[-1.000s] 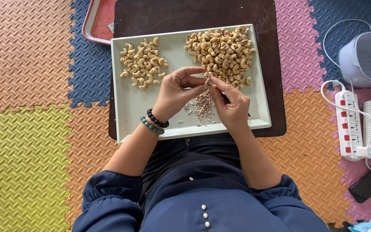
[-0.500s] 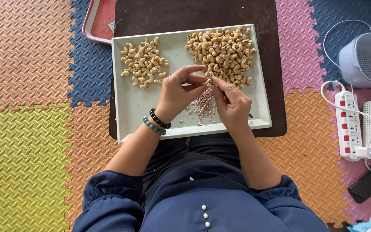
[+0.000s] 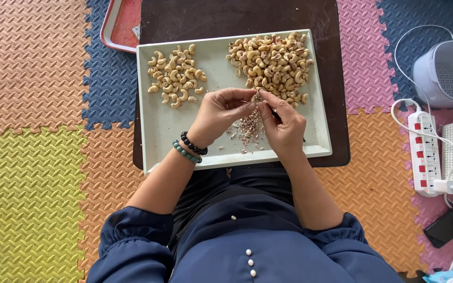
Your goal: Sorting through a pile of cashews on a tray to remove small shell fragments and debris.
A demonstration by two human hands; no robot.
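Head view, looking straight down at a seated person.

Foam floor mat (image 3: 32, 173) of coloured interlocking tiles covers the floor. A red tray (image 3: 119, 26) lies at 11 o'clock, partly tucked under the dark board (image 3: 226, 15). The pale rectangular tray (image 3: 158, 136) sits on that board, presumably for a flat, firm base over the soft mat.

On the tray, at 10 o'clock from the hands: the smaller pile of pale cashews (image 3: 175, 78), looking clean and skinless, kept apart from the rest.

Left hand (image 3: 218, 115), two bead bracelets at the wrist, fingers curled, thumb and fingertips pinching a single cashew (image 3: 254, 97). The nut is held just above the tray's middle, so the flakes land on the tray.

Heap of reddish skin flakes (image 3: 247, 133) lies directly under both hands, at 6 o'clock from the nut.

Right hand (image 3: 284, 126) closed around a thin dark tool, tip meeting the nut; tool type unclear.

Larger pile of browner cashews (image 3: 271, 63) at 12 to 1 o'clock, within reach.

Far right, 3 o'clock: power strip (image 3: 425, 154), off the work area.
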